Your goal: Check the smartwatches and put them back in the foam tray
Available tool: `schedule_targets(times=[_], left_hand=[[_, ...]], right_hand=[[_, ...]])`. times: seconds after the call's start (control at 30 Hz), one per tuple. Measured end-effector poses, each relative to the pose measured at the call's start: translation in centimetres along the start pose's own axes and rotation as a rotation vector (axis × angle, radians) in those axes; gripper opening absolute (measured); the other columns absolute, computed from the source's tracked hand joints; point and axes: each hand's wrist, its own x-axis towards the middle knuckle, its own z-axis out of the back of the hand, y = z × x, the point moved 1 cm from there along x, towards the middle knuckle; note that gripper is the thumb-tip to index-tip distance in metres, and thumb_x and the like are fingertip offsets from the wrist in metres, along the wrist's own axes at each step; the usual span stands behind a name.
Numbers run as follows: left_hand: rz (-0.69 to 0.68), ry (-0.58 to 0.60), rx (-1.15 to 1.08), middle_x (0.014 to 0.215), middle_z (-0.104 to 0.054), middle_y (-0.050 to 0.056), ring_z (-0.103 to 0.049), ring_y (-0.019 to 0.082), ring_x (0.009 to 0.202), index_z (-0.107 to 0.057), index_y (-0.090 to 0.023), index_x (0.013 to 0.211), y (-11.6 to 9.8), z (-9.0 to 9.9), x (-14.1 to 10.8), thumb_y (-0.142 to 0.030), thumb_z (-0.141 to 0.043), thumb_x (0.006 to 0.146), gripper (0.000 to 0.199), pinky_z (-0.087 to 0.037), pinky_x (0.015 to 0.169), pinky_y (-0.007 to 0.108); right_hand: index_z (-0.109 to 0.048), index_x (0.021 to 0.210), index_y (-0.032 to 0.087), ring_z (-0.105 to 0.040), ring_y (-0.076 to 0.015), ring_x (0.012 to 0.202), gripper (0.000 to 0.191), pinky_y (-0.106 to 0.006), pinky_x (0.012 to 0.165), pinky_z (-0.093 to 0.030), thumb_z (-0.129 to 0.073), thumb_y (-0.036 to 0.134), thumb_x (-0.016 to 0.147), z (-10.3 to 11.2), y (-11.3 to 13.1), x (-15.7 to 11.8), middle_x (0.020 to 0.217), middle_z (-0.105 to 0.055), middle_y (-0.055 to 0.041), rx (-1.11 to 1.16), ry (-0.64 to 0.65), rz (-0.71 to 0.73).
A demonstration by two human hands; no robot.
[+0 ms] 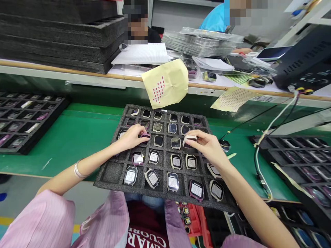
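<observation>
A black foam tray (111, 175) with rows of square compartments lies on the green bench, its near edge at my body. Smartwatch bodies sit in most compartments; several near ones, such as a silver one (130, 175), show lit white screens. My left hand (134, 136) pinches a purple watch (145, 137) between thumb and fingers, over the tray's left middle. Over the right middle, my right hand (203, 143) grips a white-framed watch (190, 138) with a dark screen. The front-left compartment holds no watch.
Other watch trays lie at the left (23, 146) and right (279, 151). Yellow paper sheets (167, 84) hang from the shelf (88, 76). Stacked black foam (59, 41), a dark device (305, 58) and a white cable (258, 162) are nearby. Two people are behind the shelf.
</observation>
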Motion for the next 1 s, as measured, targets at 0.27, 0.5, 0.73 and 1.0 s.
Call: schedule_targets(times=[0.27, 0.5, 0.73, 1.0], left_hand=[[0.221, -0.017, -1.281, 0.082, -0.066, 0.004, -0.064, 0.014, 0.072, -0.062, -0.011, 0.097, -6.1, 0.2, -0.7, -0.029, -0.073, 0.077, 0.029, -0.052, 0.074, 0.031], [0.334, -0.01, -1.25, 0.067, -0.056, -0.001, -0.054, 0.011, 0.06, -0.059, -0.01, 0.111, -6.4, -1.6, -1.1, -0.024, -0.066, 0.079, 0.035, -0.045, 0.058, 0.025], [0.214, 0.05, -0.856, 0.062, -0.048, -0.006, -0.042, 0.007, 0.045, -0.056, -0.012, 0.115, -5.9, -1.6, -1.5, -0.018, -0.061, 0.077, 0.039, -0.034, 0.045, 0.022], [0.002, -0.032, -0.496, 0.109, -0.064, 0.007, -0.06, 0.021, 0.096, -0.049, -0.016, 0.127, -5.0, -2.3, -2.3, -0.021, -0.06, 0.081, 0.047, -0.046, 0.088, 0.035]], right_hand=[[-0.058, 0.108, 0.019, -0.071, -0.022, 0.083, 0.03, -0.045, 0.086, -0.055, -0.07, 0.033, 0.084, -2.5, 3.9, 1.2, 0.097, -0.073, -0.0088, 0.714, 0.129, -0.185], [-0.051, 0.13, 0.02, -0.065, -0.0244, 0.109, 0.051, -0.051, 0.105, -0.042, -0.07, 0.022, 0.083, -3.4, 2.0, -0.2, 0.113, -0.07, -0.0101, 0.881, 0.327, -0.361], [-0.061, 0.122, 0.023, -0.066, -0.0244, 0.105, 0.042, -0.047, 0.102, -0.045, -0.073, 0.025, 0.082, -3.0, 1.7, -0.2, 0.112, -0.071, -0.0085, 0.781, 0.37, -0.219], [-0.067, 0.115, 0.023, -0.069, -0.0232, 0.099, 0.039, -0.04, 0.094, -0.049, -0.077, 0.025, 0.077, -3.0, 1.4, -0.7, 0.105, -0.073, -0.0086, 0.814, 0.386, -0.173]])
